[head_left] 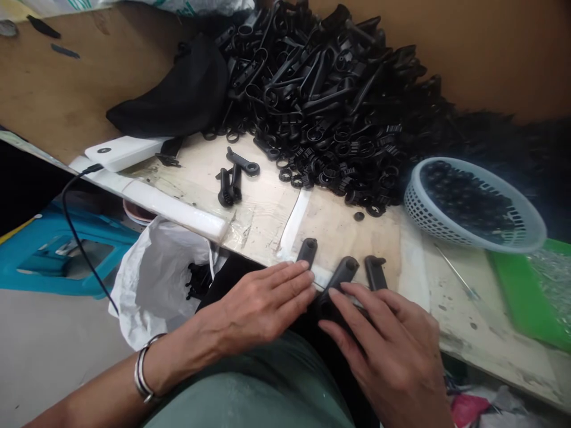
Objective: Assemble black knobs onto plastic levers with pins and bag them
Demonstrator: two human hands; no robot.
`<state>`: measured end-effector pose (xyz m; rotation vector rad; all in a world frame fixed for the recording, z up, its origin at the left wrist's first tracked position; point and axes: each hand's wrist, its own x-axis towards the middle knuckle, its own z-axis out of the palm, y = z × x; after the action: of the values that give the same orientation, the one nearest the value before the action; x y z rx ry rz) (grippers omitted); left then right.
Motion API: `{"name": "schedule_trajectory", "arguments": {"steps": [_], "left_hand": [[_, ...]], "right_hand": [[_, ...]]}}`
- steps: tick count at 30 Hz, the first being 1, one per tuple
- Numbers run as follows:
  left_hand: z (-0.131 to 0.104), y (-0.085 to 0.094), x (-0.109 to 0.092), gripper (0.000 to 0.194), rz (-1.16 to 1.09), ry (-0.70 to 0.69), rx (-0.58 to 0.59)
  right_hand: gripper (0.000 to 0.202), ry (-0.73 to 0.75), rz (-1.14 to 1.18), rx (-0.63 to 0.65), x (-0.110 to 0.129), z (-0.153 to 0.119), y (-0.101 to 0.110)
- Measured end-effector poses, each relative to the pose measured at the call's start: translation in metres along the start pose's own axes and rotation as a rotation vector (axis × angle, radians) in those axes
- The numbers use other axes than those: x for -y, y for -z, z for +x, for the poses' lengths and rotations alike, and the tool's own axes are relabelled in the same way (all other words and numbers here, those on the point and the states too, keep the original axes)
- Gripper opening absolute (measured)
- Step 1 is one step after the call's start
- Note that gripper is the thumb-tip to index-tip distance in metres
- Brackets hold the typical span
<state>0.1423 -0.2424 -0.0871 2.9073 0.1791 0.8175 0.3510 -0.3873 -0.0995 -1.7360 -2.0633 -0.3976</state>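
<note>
Left hand (267, 303) straight-fingered at left black part (308, 250), right hand (392, 342) curved over middle part (343, 274); grips unclear

Left hand (262, 302) straight-fingered, right hand (395, 339) half-curled; both grips unclear.

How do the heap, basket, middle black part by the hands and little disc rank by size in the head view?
Largest to smallest:
Heap
Basket
Middle black part, partly hidden
Little disc

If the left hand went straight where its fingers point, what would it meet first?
Past the black part its fingers partly hide, the left hand would probably first meet the next black part, near the right hand; depth is unclear.
</note>
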Motion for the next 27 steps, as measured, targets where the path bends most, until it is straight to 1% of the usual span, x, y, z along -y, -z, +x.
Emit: {"name": "schedule_trajectory", "arguments": {"steps": [3, 6, 8, 11, 13, 16, 17, 19, 20, 22, 27], "left_hand": [[0.0, 0.001, -0.002, 0.024, -0.023, 0.0, 0.011], [-0.001, -0.003, -0.002, 0.025, 0.003, -0.001, 0.013], [-0.001, -0.008, -0.002, 0.028, 0.02, -0.012, -0.004], [0.003, -0.016, -0.004, 0.033, 0.013, -0.03, -0.032], [0.007, -0.021, -0.006, 0.032, 0.002, -0.045, -0.044], [0.012, -0.027, -0.008, 0.028, -0.011, -0.052, -0.057], [0.013, -0.029, -0.009, 0.026, -0.017, -0.051, -0.059], [0.014, -0.03, -0.009, 0.025, -0.029, -0.048, -0.065], [0.014, -0.031, -0.009, 0.025, -0.033, -0.047, -0.065], [0.015, -0.031, -0.009, 0.024, -0.037, -0.044, -0.064], [0.019, -0.028, -0.011, 0.021, -0.003, -0.037, -0.059]], "right_hand": [[0.034, -0.003, 0.043, -0.005, 0.0, 0.004, -0.002], [0.027, -0.043, 0.106, -0.016, 0.002, 0.011, 0.0], [0.026, -0.067, 0.155, -0.019, 0.002, 0.015, 0.001], [0.027, -0.036, 0.221, -0.009, -0.002, 0.016, 0.007], [0.028, -0.076, 0.225, -0.03, -0.009, 0.013, 0.015], [0.028, -0.209, 0.191, -0.066, -0.026, -0.002, 0.029], [0.029, -0.227, 0.186, -0.053, -0.031, -0.008, 0.033], [0.033, -0.213, 0.188, 0.017, -0.038, -0.02, 0.036], [0.037, -0.198, 0.186, 0.049, -0.04, -0.025, 0.035], [0.041, -0.174, 0.164, 0.074, -0.039, -0.03, 0.031], [0.046, -0.145, 0.171, 0.041, -0.033, -0.031, 0.017]]}}
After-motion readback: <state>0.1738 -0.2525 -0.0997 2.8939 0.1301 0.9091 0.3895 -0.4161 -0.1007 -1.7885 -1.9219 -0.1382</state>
